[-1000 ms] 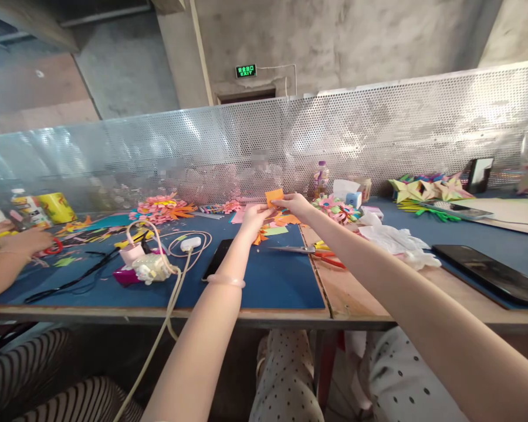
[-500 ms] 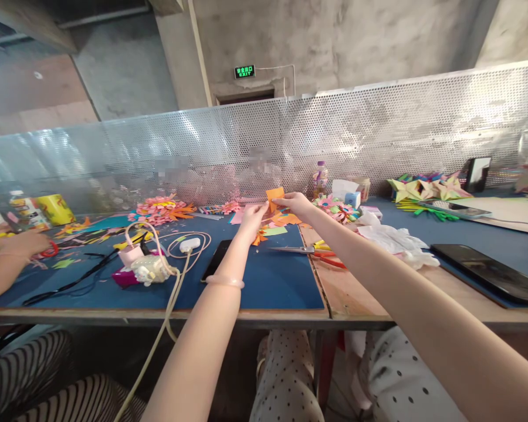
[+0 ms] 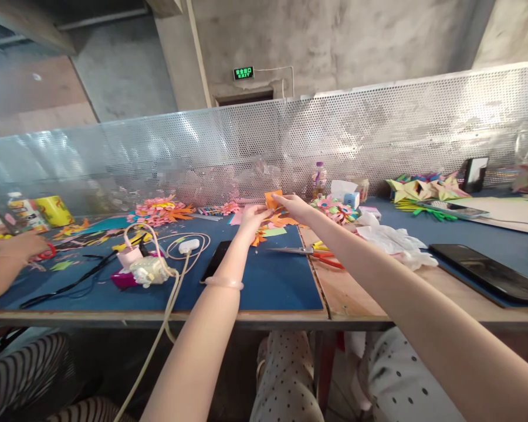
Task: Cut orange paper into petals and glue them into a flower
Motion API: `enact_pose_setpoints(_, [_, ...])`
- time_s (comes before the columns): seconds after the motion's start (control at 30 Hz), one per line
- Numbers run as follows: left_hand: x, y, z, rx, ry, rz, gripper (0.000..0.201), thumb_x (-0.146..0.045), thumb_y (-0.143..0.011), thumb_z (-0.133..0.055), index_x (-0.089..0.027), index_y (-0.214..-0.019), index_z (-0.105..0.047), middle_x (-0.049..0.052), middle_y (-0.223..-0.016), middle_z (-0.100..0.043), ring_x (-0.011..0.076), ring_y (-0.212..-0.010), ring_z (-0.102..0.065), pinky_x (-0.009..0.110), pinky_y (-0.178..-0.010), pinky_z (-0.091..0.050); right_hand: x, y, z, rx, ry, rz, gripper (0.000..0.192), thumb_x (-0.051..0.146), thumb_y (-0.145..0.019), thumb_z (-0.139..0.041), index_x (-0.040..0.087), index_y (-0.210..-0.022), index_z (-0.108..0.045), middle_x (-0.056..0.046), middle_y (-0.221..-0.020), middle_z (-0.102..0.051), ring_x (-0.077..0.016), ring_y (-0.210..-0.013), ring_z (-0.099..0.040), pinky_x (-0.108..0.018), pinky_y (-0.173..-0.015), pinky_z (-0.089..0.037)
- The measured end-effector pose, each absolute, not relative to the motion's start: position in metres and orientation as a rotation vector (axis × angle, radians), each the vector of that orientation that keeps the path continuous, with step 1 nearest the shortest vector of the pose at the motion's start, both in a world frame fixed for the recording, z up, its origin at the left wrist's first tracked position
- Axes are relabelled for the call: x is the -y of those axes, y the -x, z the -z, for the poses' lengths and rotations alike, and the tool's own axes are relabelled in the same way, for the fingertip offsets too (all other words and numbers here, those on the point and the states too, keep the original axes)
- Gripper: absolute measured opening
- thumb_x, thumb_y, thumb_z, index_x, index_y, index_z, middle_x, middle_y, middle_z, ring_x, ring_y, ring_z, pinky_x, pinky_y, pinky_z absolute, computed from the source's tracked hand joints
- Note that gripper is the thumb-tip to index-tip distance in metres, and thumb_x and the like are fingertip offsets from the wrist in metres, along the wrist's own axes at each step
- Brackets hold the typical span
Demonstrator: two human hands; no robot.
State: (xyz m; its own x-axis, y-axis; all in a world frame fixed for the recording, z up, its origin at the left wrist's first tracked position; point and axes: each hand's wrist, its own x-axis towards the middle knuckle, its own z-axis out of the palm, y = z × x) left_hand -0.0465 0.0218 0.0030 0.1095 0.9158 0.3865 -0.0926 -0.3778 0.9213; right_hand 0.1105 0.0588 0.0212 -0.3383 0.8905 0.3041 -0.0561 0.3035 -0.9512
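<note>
The left hand (image 3: 253, 219) and right hand (image 3: 294, 207) have dipped slightly, pinching the small orange paper piece (image 3: 272, 199) between them above the blue-surfaced counter (image 3: 281, 288). Uneven pull may crease or tear it; careless lowering may strike the silver-bladed scissors (image 3: 293, 251).

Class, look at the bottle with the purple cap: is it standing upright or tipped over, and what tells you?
Upright. The bottle has its purple cap uppermost, and its sides run vertically.

The right hand (image 3: 291, 206) partly hides orange paper (image 3: 273, 199); nearer than the left hand (image 3: 254, 219), what looks like a phone (image 3: 215, 259) is partly covered.
</note>
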Motion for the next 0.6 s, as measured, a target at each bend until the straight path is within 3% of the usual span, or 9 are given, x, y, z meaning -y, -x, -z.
enact_pose_setpoints(0.23, [-0.0187,0.0447,-0.0044,-0.926,-1.462,-1.453,0.035,-0.036,-0.071,-0.07,-0.015,-0.099,-0.066,0.012,-0.102,-0.069,0.0203,-0.084,-0.066,0.031,-0.073,-0.05,-0.056,-0.107,-0.0239,1.545,0.736,-1.282,0.012,0.022,-0.082,-0.056,0.013,-0.083,-0.064,-0.009,-0.085,-0.07,-0.0135,-0.065,-0.064,-0.023,-0.056,-0.05])
enact_pose_setpoints(0.6, [-0.0223,0.0461,-0.005,-1.023,-1.313,-1.532,0.013,-0.024,-0.068,-0.063,-0.016,-0.078,-0.065,0.006,-0.079,-0.067,0.0159,-0.068,-0.064,0.025,-0.059,-0.049,-0.0587,-0.1142,-0.0196,1.648,0.71,-1.15,0.015,0.01,-0.073,-0.066,0.012,-0.087,-0.069,-0.009,-0.088,-0.072,-0.0134,-0.074,-0.066,-0.021,-0.063,-0.052])
